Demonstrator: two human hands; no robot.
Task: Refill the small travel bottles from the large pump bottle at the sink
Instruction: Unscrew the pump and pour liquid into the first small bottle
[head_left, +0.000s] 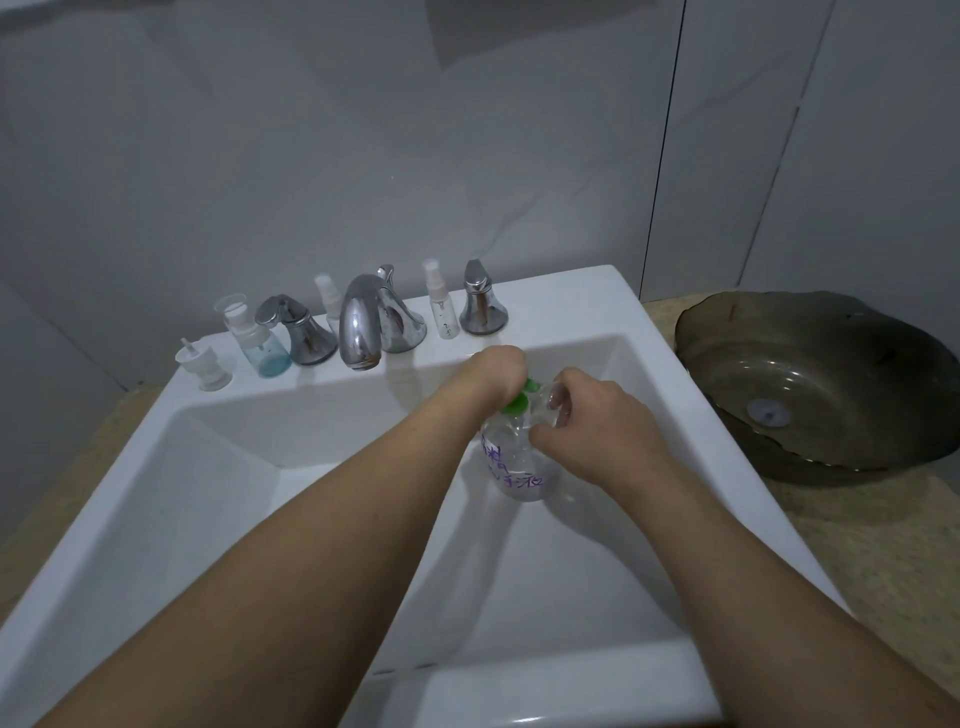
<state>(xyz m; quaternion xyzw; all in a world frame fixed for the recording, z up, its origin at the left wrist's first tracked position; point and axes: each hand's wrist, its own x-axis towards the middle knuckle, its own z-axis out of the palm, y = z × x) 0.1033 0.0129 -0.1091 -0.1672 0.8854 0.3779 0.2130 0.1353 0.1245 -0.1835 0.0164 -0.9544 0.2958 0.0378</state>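
Observation:
A large clear pump bottle (519, 467) with purple handwriting and a green pump head (519, 401) is held over the white sink basin (332, 519). My left hand (501, 371) presses down on the green pump top. My right hand (592, 415) grips a small clear travel bottle (551, 402) right beside the pump nozzle. On the back ledge stand a small spray bottle (441, 306) right of the tap, another spray bottle (328, 296) behind the tap, a squat bottle with blue liquid (262, 345) and a loose pump cap (205, 366) at the left.
The chrome faucet (371, 319) rises at the middle of the ledge, with a handle (304, 330) on its left and another handle (482, 301) on its right. A dark glass vessel bowl (815, 384) sits on the beige counter (883, 545) to the right.

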